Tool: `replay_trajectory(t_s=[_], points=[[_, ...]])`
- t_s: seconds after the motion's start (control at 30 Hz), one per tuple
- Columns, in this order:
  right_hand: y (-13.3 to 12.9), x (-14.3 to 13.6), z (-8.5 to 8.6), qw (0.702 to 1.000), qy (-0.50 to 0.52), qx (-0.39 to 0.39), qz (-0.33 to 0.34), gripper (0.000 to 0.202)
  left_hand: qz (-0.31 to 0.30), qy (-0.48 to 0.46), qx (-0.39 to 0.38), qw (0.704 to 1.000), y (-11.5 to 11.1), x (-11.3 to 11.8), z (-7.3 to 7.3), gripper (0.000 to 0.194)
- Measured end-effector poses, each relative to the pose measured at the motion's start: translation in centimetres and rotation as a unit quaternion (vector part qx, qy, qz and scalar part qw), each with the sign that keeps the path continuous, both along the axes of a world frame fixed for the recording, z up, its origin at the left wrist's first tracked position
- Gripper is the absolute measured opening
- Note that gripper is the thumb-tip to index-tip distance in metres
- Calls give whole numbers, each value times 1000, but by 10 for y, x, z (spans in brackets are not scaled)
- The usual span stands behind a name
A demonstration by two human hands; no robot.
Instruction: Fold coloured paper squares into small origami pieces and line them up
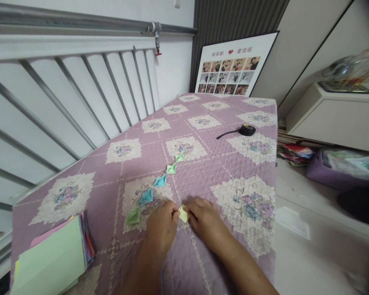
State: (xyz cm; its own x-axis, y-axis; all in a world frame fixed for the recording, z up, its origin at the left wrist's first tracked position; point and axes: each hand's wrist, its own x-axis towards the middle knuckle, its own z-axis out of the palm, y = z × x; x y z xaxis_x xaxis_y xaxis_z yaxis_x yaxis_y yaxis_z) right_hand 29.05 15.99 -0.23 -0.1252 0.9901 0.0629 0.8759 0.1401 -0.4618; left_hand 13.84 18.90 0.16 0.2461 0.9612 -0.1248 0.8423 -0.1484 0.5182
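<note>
Between my two hands is a small folded piece of pale yellow paper point(183, 214), close above or on the quilted cover. My left hand point(163, 219) pinches its left edge with thumb and forefinger. On the other side, my right hand point(204, 217) grips the right edge, fingers curled. A slanting row of small folded paper pieces lies ahead and to the left: a green one point(133, 215) nearest, then a blue one point(146, 196), a second blue one point(160, 180), a light green one point(171, 168) and another light green one point(179, 157) farthest away.
A stack of coloured paper sheets point(51, 258) lies at the near left of the purple floral cover point(147, 152). Toward the far right is a black tape measure point(247, 130). A white radiator point(80, 94) borders the left side; a purple bin point(326, 171) stands at right.
</note>
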Motion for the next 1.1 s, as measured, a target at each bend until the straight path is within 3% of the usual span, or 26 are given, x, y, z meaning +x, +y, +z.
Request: replay_trajectory(t_s=[0.2, 0.43, 0.6, 0.73, 0.9, 1.1], points=[[-6, 8, 3, 999, 34, -9, 30, 31, -1, -14, -3, 1000, 0, -1, 0, 11], [-5, 2, 4, 999, -14, 8, 31, 20, -3, -41, 16, 999, 0, -1, -3, 12], [-5, 3, 5, 999, -3, 25, 28, 11, -60, -86, 16, 994, 3, -5, -4, 26], [-3, 3, 4, 999, 17, 28, 11, 17, -94, -87, 23, 991, 2, -6, -4, 41], [-2, 2, 3, 1000, 20, 23, -5, 20, -69, -91, 59, 992, 1, 1, -6, 23], [-1, -1, 2, 994, 96, 53, -5, 11, -83, -151, 129, 977, 1, 0, -3, 18]])
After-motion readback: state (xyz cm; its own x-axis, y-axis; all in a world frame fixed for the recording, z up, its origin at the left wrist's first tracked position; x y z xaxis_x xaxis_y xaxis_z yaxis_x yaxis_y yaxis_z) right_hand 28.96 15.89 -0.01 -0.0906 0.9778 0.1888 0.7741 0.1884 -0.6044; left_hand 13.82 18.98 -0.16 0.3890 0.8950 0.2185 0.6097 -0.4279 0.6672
